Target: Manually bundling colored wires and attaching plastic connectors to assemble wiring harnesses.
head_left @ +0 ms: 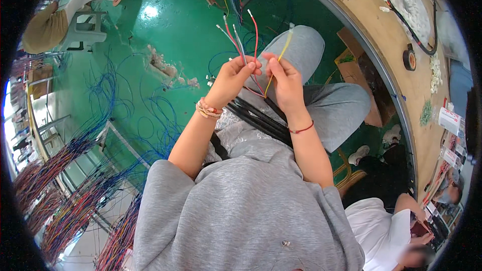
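My left hand point(232, 79) pinches a small bunch of thin wires, red point(256, 32) and grey-blue point(239, 36), whose pale-tipped ends fan out above the fingers. Between thumb and forefinger, my right hand point(287, 84) grips a yellow wire point(286, 45) that stands up apart from the bunch, with a whitish end. All these wires come together below the hands, at the end of a black-sheathed cable point(275, 108). More black cables point(258, 124) lie across my lap, over a crumpled clear plastic sheet point(232, 133).
A curved wooden workbench point(369, 25) runs along the right, bearing a roll of black tape point(409, 57). Bundles of coloured wires point(83, 200) hang at the left. A grey-green stool point(86, 29) stands upper left, beside a seated person. Another person in white point(376, 226) works lower right.
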Demonstrator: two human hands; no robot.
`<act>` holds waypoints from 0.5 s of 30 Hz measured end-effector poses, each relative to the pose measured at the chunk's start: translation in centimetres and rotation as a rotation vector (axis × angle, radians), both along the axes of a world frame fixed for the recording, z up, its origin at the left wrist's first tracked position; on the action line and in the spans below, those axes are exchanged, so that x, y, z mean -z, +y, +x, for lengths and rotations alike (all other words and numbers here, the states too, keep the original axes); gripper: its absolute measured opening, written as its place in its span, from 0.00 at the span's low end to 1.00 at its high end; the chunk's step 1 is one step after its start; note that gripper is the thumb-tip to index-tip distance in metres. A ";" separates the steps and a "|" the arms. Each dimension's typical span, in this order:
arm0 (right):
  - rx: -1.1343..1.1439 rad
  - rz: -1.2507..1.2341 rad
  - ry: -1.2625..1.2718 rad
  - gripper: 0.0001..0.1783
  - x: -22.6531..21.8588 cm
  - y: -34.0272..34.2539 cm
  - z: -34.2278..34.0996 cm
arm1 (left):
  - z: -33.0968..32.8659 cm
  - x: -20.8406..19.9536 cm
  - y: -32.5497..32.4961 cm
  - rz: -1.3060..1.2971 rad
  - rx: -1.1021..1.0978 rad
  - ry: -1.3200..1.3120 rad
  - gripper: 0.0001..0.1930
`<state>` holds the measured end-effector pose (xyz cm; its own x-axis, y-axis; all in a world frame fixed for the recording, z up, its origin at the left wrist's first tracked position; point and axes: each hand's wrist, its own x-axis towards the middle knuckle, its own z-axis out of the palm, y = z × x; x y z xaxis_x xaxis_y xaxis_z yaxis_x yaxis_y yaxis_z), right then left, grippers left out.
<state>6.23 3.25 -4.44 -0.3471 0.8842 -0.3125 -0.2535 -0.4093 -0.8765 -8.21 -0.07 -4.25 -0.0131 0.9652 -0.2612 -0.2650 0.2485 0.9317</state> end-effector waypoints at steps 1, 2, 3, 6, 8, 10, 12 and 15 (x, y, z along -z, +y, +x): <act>0.002 0.001 0.000 0.13 -0.3 0.3 -0.4 | -0.2 0.0 0.0 0.018 0.032 0.054 0.09; 0.006 0.151 -0.094 0.14 -0.6 0.7 -0.8 | -0.4 0.0 -0.1 0.037 0.066 0.108 0.08; 0.025 0.291 -0.204 0.15 -0.9 0.9 -1.3 | -0.5 0.1 -0.1 0.039 0.069 0.109 0.08; 0.052 0.195 -0.028 0.14 -1.7 1.3 -2.4 | -0.9 0.4 -0.3 0.040 0.120 0.216 0.08; 0.073 0.131 -0.024 0.14 -2.1 1.4 -2.6 | -1.1 0.7 -0.2 0.096 0.096 0.364 0.09; 0.132 0.166 0.063 0.13 -2.4 1.4 -2.6 | -1.7 0.3 0.2 -0.002 -0.013 0.478 0.11; 0.213 0.108 0.140 0.13 -2.6 1.0 -2.3 | -2.6 -0.9 1.5 -0.187 -0.034 0.991 0.17; 0.346 0.107 0.330 0.13 -2.8 -0.6 -1.7 | -2.7 -4.3 4.7 -0.114 -0.180 1.057 0.11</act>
<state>4.58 2.69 -1.64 -0.0922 0.9864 -0.1362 -0.6301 -0.1638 -0.7590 -10.95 4.66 0.00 -0.4238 0.8974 -0.1224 0.6193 0.3857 0.6839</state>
